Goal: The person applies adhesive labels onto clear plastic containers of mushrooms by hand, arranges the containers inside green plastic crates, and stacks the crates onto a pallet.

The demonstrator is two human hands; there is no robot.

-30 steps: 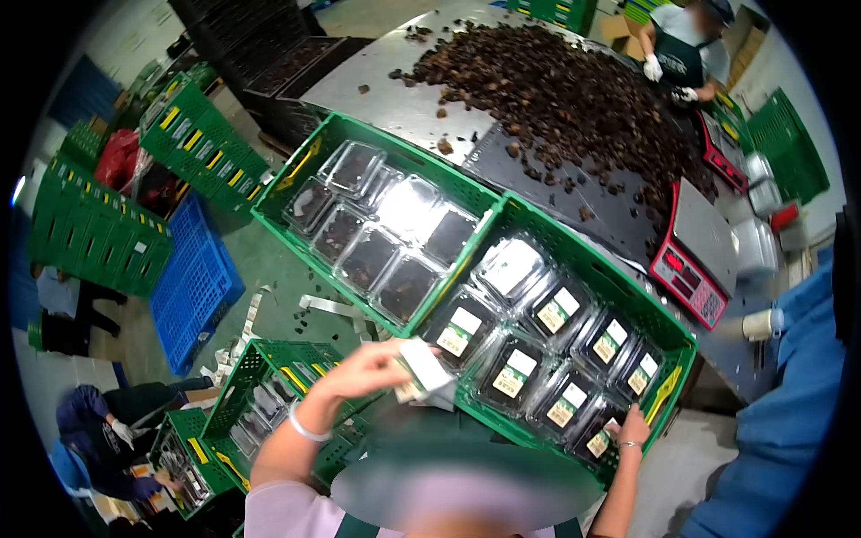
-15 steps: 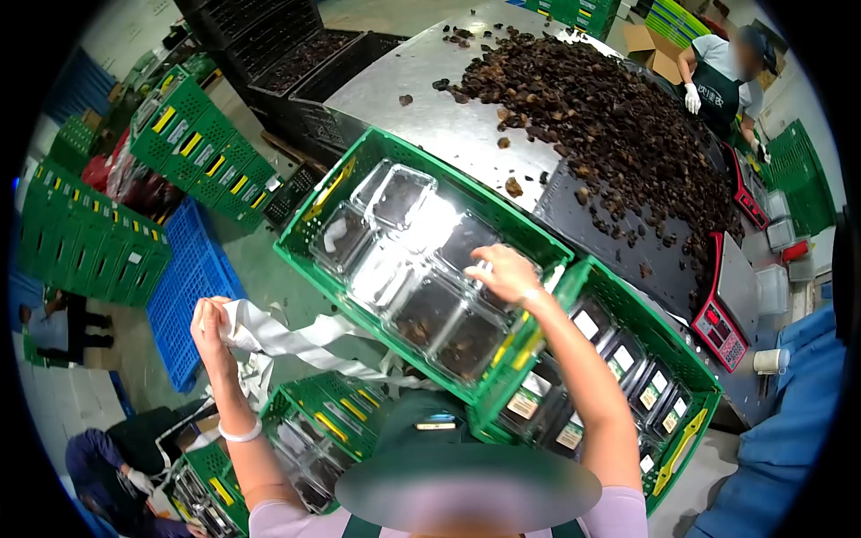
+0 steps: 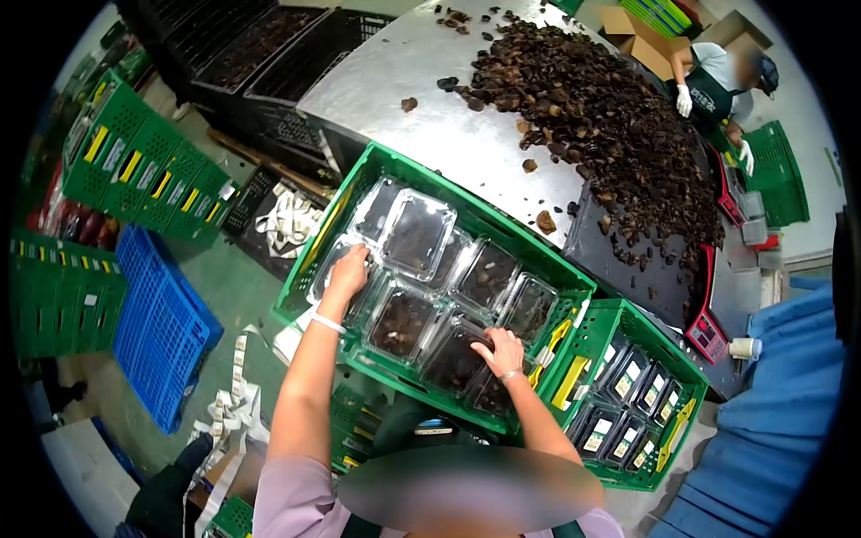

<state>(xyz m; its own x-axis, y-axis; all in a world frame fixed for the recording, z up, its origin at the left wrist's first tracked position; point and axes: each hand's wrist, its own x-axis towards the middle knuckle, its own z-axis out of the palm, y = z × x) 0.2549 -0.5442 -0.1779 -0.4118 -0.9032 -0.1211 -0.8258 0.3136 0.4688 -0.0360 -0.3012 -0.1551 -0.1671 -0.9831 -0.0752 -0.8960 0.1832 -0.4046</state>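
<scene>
My left hand (image 3: 346, 273) is at the left end of a green crate (image 3: 489, 212), its fingers bent over the edge of a clear plastic box (image 3: 321, 280). My right hand (image 3: 502, 351) grips another clear box (image 3: 453, 356) near the crate's front side, fingers and thumb over its right edge. Dark dried pieces show through several lids. One clear box (image 3: 418, 235) lies on top of others at the back left. The undersides of both hands' fingers are hidden.
A second green crate (image 3: 619, 314) at right holds labelled boxes. Behind, a metal table (image 3: 377, 108) carries a dark heap (image 3: 592, 125) and red scales (image 3: 707, 334). A co-worker (image 3: 717, 85) stands beyond. White label strip (image 3: 235, 403) hangs at lower left, near a blue pallet (image 3: 161, 332).
My left hand has let go of the white strip and moved right onto a box in the crate. My right hand has shifted down to a front box. The view has shifted.
</scene>
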